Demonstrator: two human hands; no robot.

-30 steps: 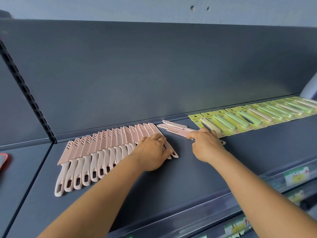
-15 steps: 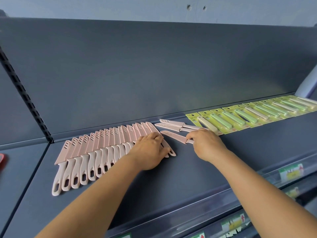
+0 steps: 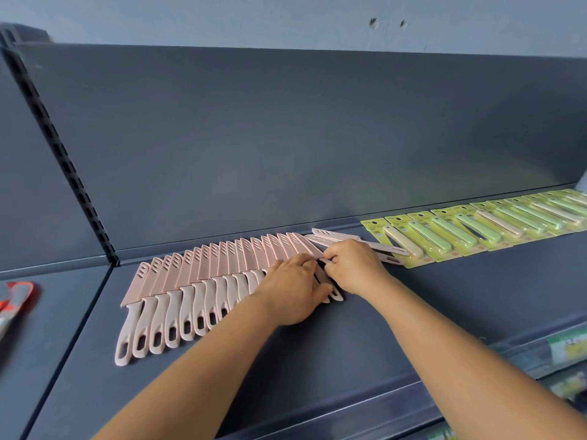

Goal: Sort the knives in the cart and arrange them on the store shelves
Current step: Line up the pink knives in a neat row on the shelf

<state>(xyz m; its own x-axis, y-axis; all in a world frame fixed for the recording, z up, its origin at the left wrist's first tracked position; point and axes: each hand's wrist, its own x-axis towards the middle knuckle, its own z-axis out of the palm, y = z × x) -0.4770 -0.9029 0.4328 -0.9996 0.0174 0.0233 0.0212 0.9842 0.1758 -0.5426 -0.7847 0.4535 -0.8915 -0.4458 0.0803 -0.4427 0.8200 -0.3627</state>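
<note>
A row of several overlapping pink sheathed knives lies on the dark shelf, handles toward me. My left hand rests flat on the row's right end, its fingers over the last handles. My right hand is right beside it and pinches one more pink knife at the end of the row; only its looped handle end shows below the fingers. Two loose pink knives lie sideways just behind my right hand.
A row of green and cream knives on yellow-green cards runs along the back to the right. A red and grey item lies on the shelf section to the left. Price labels sit in the front rail.
My right hand has drawn one pink knife from the loose pile leftward to the end of the row, meeting my left hand. The left hand stayed on the row.
</note>
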